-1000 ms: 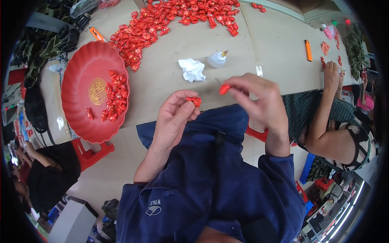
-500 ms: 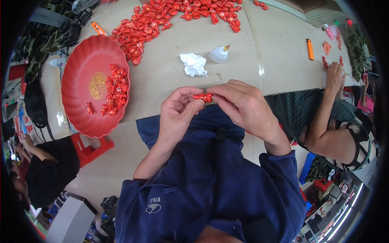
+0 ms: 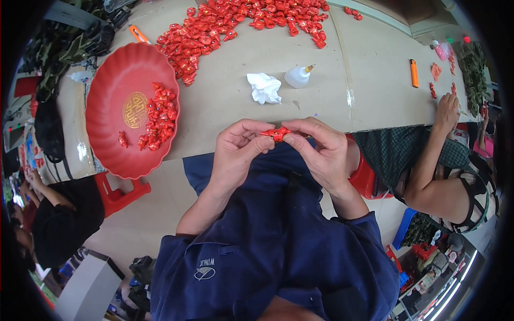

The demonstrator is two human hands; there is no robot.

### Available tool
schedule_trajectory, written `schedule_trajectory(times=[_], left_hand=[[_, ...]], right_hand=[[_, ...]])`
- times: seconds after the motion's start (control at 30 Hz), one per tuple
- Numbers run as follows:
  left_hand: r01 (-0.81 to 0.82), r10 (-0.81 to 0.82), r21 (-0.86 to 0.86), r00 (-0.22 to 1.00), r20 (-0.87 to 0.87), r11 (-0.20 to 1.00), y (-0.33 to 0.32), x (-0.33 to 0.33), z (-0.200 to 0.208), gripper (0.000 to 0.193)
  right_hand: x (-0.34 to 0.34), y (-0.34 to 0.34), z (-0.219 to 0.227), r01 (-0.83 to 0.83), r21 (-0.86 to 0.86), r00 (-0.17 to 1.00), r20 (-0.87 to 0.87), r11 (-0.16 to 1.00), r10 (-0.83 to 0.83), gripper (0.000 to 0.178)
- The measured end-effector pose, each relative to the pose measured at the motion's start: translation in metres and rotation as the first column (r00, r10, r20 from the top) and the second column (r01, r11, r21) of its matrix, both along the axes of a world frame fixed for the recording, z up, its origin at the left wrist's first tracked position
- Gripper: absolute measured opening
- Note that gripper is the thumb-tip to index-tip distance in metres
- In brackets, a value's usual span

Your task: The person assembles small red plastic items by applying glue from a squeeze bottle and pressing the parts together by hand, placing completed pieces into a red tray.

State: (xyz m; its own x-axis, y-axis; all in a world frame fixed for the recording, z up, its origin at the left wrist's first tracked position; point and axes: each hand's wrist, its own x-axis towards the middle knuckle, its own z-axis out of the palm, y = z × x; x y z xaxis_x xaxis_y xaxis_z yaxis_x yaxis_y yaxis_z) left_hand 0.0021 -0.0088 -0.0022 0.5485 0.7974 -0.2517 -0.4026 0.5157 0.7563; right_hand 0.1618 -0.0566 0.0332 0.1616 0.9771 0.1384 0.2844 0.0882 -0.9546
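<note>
A small red figurine (image 3: 276, 134) is pinched between both hands, just off the table's near edge. My left hand (image 3: 239, 148) grips its left end between thumb and fingers. On its other end, the thumb and fingertips of my right hand (image 3: 320, 148) press together. Fine details of the figurine are too small to make out. Beyond the hands lie a crumpled white tissue (image 3: 264, 88) and a white squeeze bottle (image 3: 297, 77) with a thin, brownish tip.
On the left stands a red scalloped tray (image 3: 110, 107) with several red figurines inside. A large heap of similar figurines (image 3: 214, 29) covers the far side, near an orange cutter (image 3: 140, 34). An orange lighter (image 3: 414, 74) lies right, near a co-worker's arm (image 3: 428, 150).
My right hand has turned and drawn in, so its thumb now shows against the figurine. The tray and table things appear slightly shifted rightward in the picture.
</note>
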Motion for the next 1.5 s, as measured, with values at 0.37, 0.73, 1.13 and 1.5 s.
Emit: schedule_trajectory(times=[0.37, 0.73, 1.13, 1.5], left_hand=[[-0.011, 0.02, 0.173, 0.999, -0.048, 0.985, 0.0, -0.003, 0.003, 0.015], [-0.023, 0.044, 0.178, 0.992, -0.115, 0.984, -0.002, -0.009, 0.003, 0.014], [-0.048, 0.061, 0.104, 0.989, -0.132, 0.993, -0.003, -0.012, 0.005, 0.014], [-0.012, 0.031, 0.188, 0.995, -0.099, 0.982, -0.001, -0.016, 0.003, 0.014]], right_hand=[[-0.001, -0.003, -0.013, 0.016, 0.193, 0.996, 0.084, 0.981, -0.033, 0.023], [-0.008, -0.001, -0.017, 0.046, 0.178, 0.996, 0.061, 0.983, -0.057, 0.018], [-0.012, 0.0, -0.022, 0.052, 0.041, 0.997, -0.054, 0.998, -0.05, 0.016], [-0.01, 0.0, -0.019, -0.002, 0.254, 0.996, 0.092, 0.967, -0.022, 0.02]])
